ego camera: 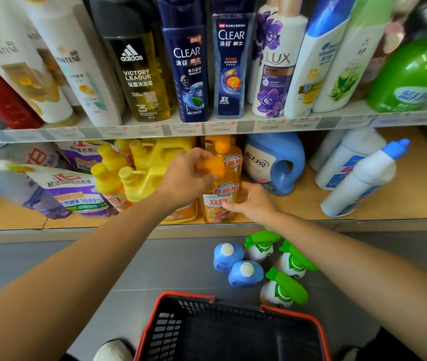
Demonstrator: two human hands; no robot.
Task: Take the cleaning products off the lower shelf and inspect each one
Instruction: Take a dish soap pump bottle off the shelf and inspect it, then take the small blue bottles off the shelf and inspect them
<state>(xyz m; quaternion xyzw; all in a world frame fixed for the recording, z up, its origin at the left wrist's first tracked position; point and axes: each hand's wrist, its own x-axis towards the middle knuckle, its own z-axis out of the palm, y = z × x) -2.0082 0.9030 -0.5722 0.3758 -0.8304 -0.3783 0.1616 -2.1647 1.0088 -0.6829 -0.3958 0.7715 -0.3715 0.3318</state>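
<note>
An orange dish-soap pump bottle [223, 199] stands at the front of the lower shelf [389, 204]. My left hand [189, 175] grips its orange pump top from the left. My right hand [251, 201] holds the bottle's lower body from the right, fingers curled against the label. Behind it stands a second orange bottle [224, 145]. To the left are several yellow jugs and pump bottles [142, 168]. A blue detergent jug [275, 162] sits to the right, and white bottles with blue caps [358, 178] stand further right.
Purple-and-white refill pouches [74, 186] lie at the shelf's left. On the grey floor stand two blue-capped bottles [236, 264] and three green-trigger spray bottles [285, 267]. A red and black basket [233, 332] sits below me. The upper shelf holds shampoo bottles [189, 61].
</note>
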